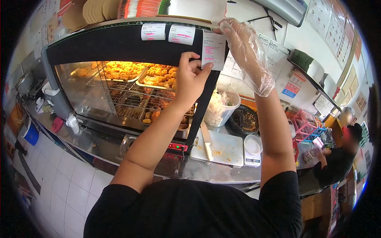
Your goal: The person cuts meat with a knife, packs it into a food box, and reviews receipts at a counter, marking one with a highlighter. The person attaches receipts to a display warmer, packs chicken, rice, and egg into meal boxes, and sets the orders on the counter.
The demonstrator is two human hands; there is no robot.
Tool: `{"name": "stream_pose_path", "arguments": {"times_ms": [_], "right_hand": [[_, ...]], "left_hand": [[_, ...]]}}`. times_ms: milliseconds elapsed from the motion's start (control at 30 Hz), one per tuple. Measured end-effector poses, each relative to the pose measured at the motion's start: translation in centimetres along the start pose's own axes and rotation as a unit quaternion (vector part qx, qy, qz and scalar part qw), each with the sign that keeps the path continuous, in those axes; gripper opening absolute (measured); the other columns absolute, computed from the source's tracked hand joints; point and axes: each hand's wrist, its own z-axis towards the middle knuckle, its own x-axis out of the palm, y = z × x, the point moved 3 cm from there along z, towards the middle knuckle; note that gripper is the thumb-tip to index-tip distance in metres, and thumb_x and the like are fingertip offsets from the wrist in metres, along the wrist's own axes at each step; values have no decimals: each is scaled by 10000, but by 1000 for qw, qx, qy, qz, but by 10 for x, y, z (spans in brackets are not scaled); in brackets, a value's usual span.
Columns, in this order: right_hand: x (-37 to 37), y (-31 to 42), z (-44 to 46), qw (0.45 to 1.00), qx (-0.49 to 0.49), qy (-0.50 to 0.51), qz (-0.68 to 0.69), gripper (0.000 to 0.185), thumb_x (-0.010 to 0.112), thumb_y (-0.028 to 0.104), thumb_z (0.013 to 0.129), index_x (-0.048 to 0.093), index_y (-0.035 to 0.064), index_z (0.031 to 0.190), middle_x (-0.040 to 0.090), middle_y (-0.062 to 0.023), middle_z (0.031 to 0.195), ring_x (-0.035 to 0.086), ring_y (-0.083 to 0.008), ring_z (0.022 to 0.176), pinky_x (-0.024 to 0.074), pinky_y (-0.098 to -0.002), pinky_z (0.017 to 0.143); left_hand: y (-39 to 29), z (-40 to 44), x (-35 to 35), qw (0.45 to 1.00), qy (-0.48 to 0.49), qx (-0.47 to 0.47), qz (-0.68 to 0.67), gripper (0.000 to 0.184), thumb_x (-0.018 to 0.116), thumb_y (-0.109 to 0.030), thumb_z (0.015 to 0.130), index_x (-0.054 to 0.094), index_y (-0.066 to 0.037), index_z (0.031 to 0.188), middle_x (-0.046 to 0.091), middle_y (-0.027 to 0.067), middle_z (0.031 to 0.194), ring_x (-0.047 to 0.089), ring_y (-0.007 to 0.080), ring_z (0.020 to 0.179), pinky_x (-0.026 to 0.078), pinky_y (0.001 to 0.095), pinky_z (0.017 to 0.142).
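Three printed paper slips show along the dark upper edge of one glass-fronted display warmer [91, 54]. Two of them, the left slip [153, 31] and the middle slip [181, 35], lie flat side by side, a little apart. The third slip [213, 49], the longest, hangs at the right end of that edge, with both hands at it. The bare left hand [192, 77] has its thumb pressed on the slip's lower part, the index finger bent near its left side and the other fingers curled. The right hand [243, 43], in one clear plastic glove, has its fingertips at the slip's top right corner; whether they pinch the paper, I cannot tell.

Behind the glass, three trays of fried food show on the upper level and at least one below.

On the counter [222, 174], right of the warmer, are one white cutting board [228, 147] with one knife [206, 141] lying on it, one scale [252, 160] bearing one round white container [253, 144], one tub [218, 117] and one dark pan [243, 119]. One other person [337, 164] is well apart at the far right.
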Motion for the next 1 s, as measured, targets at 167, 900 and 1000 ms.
{"name": "stream_pose_path", "arguments": {"times_ms": [167,900,1000], "right_hand": [[7,-8,-1,974,-189,-68,-104,345,352,271,924,573,8,949,600,-164,871,566,-331,732,440,-402,657],[-8,14,-5,943,-225,-103,-221,245,521,73,771,587,120,1002,600,-52,914,577,-255,699,480,-404,638],[-5,10,-6,955,-200,-79,-206,241,528,79,768,590,124,997,597,-51,900,577,-258,707,482,-391,626]], "left_hand": [[1,-4,-1,1000,4,-5,-14,341,630,4,840,359,-31,1044,648,104,817,548,66,655,405,187,563],[15,-1,-10,1000,-24,-20,-5,284,676,-41,806,431,-38,948,649,85,789,460,43,526,355,195,480],[18,-1,-12,999,-23,-15,17,277,678,-50,805,431,-39,930,643,77,758,460,49,525,352,200,479]]}}
